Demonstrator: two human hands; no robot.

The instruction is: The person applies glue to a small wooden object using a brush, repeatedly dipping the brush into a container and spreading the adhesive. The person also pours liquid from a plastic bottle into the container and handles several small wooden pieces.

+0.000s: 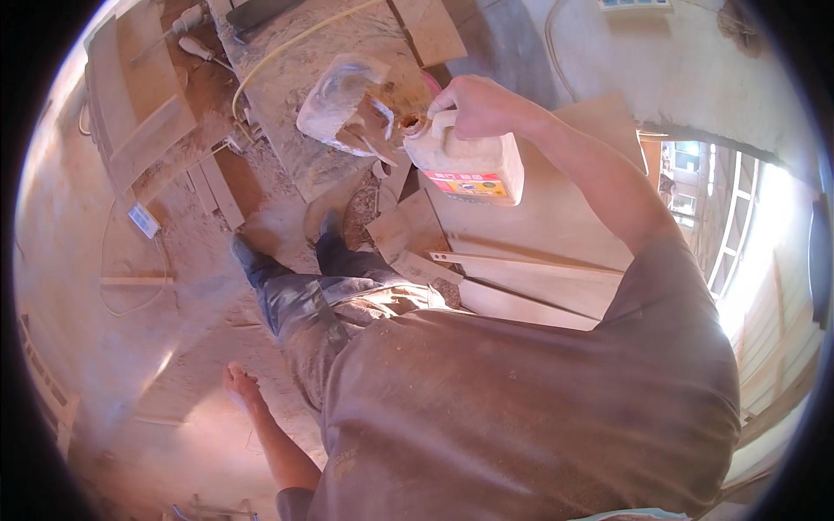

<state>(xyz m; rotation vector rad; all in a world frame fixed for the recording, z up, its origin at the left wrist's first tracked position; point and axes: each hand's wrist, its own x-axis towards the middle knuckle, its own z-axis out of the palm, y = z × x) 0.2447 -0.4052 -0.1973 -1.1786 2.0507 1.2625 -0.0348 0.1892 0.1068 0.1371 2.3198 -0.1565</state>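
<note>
Left of the right hand (479, 106), a thin yellow hose (295, 42) is curving over a dusty tan slab (278, 104), and a tool with a bulbous tan handle (198, 49) is lying farther left. Below that hand, a long pale wooden panel (543, 284) is resting.

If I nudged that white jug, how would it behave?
Gripped at its top by the right hand, the white jug would probably swing. Its boxy walls look fairly stiff. Its mouth appears uncapped, so any contents might spill.
</note>
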